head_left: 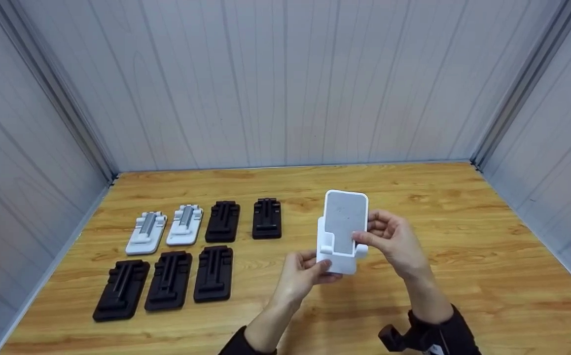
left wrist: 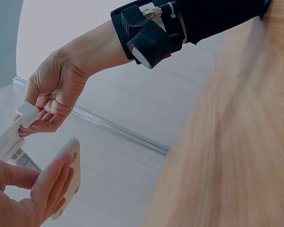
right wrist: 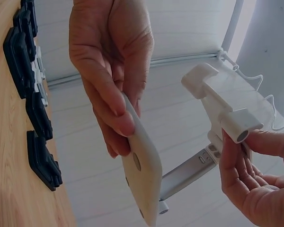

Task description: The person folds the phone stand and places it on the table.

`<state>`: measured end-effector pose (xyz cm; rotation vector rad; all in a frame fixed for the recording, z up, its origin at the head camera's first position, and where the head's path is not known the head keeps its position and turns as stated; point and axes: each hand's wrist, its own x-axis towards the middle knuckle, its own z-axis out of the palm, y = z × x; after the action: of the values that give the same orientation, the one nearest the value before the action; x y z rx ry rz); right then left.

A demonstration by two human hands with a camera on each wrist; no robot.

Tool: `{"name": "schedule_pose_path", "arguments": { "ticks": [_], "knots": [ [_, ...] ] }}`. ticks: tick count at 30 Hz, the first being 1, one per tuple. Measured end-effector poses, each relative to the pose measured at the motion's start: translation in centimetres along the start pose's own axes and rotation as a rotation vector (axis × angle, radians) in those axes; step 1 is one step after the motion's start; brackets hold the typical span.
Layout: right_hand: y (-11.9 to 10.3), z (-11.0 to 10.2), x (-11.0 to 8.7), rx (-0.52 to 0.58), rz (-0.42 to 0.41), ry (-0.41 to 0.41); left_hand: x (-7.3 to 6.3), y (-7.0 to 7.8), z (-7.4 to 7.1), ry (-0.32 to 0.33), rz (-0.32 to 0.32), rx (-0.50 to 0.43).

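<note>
A white phone stand (head_left: 346, 212) with a grey pad on its face is held up over the table, unfolded. My left hand (head_left: 298, 277) grips its base plate (right wrist: 144, 165) at the lower edge, thumb on top and fingers beneath. On the other side, my right hand (head_left: 398, 244) pinches the upper plate near its lower right hook, the thumb on the grey pad. Between the two plates a silvery arm (right wrist: 187, 175) shows in the right wrist view, extended from the base. The left wrist view shows the base's underside with small round feet, partly covered by left fingers.
Two folded white phone stands (head_left: 185, 225) and several folded black phone stands (head_left: 213, 273) lie in two rows on the left of the wooden table (head_left: 443, 207). Pale panel walls (head_left: 285, 88) enclose the table at the back and sides.
</note>
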<state>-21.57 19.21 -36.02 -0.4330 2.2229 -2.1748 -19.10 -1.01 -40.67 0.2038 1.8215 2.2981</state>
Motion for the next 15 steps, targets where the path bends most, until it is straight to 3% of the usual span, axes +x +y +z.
{"name": "schedule_pose_path", "arguments": {
  "ticks": [8, 15],
  "knots": [
    [0.3, 1.4, 0.1, -0.085, -0.045, 0.141, -0.1, 0.2, 0.2, 0.002, 0.006, -0.003],
    [1.5, 2.3, 0.4, -0.194, -0.273, 0.232, -0.2, 0.3, 0.4, 0.012, 0.003, -0.013]
  ]
}}
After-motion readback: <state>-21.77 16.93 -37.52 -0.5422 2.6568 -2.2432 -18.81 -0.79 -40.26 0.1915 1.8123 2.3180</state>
